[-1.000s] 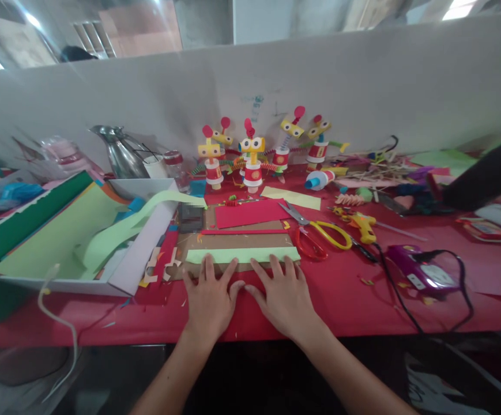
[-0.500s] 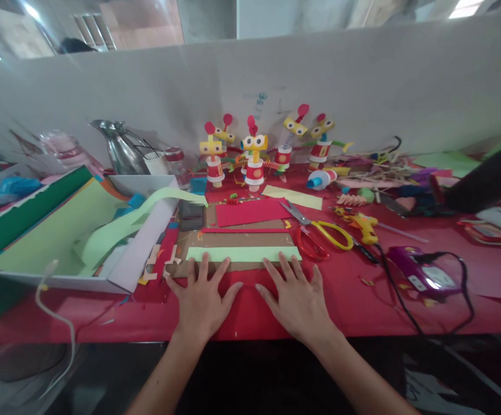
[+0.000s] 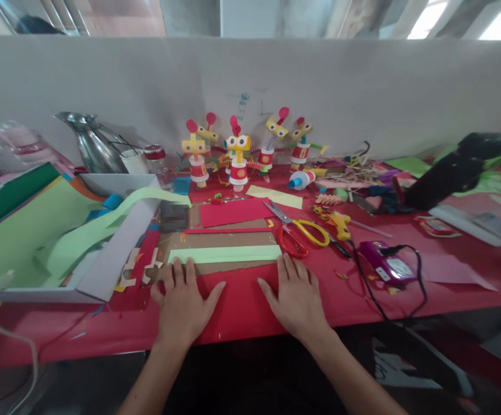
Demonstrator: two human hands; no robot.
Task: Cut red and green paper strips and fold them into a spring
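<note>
A white-walled box (image 3: pixel 98 276) at the left holds pale green sheets and a long curling green strip (image 3: pixel 90 236) that spills over its side, with a steel jug (image 3: pixel 97 144) and a white cup (image 3: pixel 135 162) behind it. The flat, creased light-green paper strip (image 3: pixel 228 253) lies across brown cardboard (image 3: pixel 215 267), the left hand (image 3: pixel 181 308) and right hand (image 3: pixel 297 297) at its near edge with fingers spread and unclenched, grasping nothing, though whether every fingertip touches paper I cannot tell; smooth red tablecloth (image 3: pixel 241 305) lies open between the hands, and scissors (image 3: pixel 296 225) border the cardboard's right edge
</note>
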